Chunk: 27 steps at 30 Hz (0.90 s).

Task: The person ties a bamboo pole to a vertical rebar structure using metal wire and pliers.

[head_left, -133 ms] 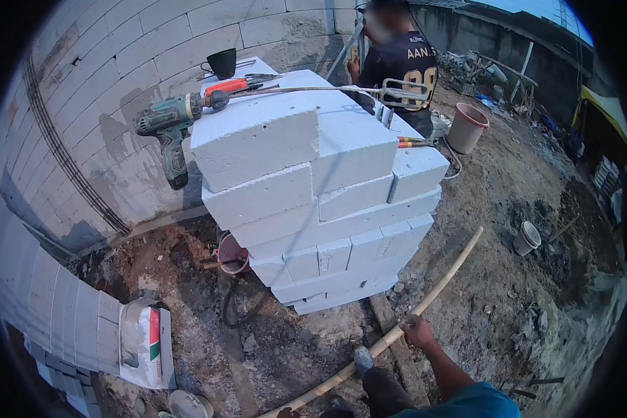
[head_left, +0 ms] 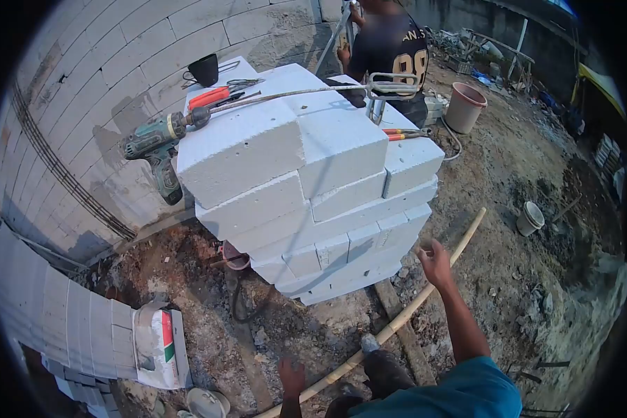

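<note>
My right hand [head_left: 435, 262] reaches forward above the dirt, its thumb and fingers apart and nothing in it. It is just left of the far part of a long pale bamboo pole [head_left: 416, 302], which lies diagonally past my foot. Low in the view, my left hand [head_left: 292, 376] hangs left of the pole's near part, somewhat blurred, with loose fingers and no object in it. A tall stack of white blocks [head_left: 240, 166] stands ahead of both hands. On top lie a cordless drill [head_left: 153, 146] with a long bit, an orange-handled tool [head_left: 209, 97] and a black cup [head_left: 203, 71].
A co-worker in a dark jersey [head_left: 390, 49] is behind the stack by the block wall [head_left: 195, 31]. Buckets stand at right, one large [head_left: 465, 108] and one small [head_left: 530, 219]. A cement bag [head_left: 157, 348] sits at lower left. A plank [head_left: 404, 334] crosses under the pole.
My right hand has come off the bamboo pole and moved forward and up. My left hand has risen into view from the bottom edge. The view has shifted slightly.
</note>
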Tool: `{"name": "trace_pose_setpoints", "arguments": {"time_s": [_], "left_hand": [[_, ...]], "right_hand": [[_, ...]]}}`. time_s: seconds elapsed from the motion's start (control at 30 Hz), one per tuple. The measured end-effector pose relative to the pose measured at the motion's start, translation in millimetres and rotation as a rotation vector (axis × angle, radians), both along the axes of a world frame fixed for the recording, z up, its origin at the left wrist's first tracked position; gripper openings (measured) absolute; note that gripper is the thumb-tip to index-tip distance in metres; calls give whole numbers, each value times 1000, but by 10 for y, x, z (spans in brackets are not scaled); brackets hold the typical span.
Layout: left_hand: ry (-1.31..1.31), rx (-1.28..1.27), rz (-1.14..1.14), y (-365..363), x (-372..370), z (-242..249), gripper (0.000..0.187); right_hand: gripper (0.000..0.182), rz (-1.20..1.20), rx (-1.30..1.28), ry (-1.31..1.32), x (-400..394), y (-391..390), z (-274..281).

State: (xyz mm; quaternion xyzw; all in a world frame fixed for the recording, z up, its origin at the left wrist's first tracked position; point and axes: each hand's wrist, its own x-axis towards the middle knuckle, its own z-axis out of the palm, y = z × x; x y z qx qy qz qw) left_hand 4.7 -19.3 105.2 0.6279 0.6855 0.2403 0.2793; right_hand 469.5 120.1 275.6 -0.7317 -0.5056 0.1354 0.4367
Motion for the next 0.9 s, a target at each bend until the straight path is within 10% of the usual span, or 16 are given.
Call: {"name": "trace_pose_setpoints", "arguments": {"time_s": [0.27, 0.63, 0.77, 0.9], "left_hand": [[115, 1138, 158, 2905, 1407, 3175, 87], [433, 1269, 424, 3576, 1602, 2944, 99], [478, 1289, 494, 3556, 1575, 2991, 101], [453, 1301, 441, 3563, 1620, 2983, 101]], "right_hand": [[31, 193, 333, -510, 501, 2432, 1708], [35, 594, 57, -1215, 1216, 4054, 1635], [27, 686, 646, -1227, 1292, 4001, 1655], [29, 657, 657, -1409, 1463, 4068, 1519]]}}
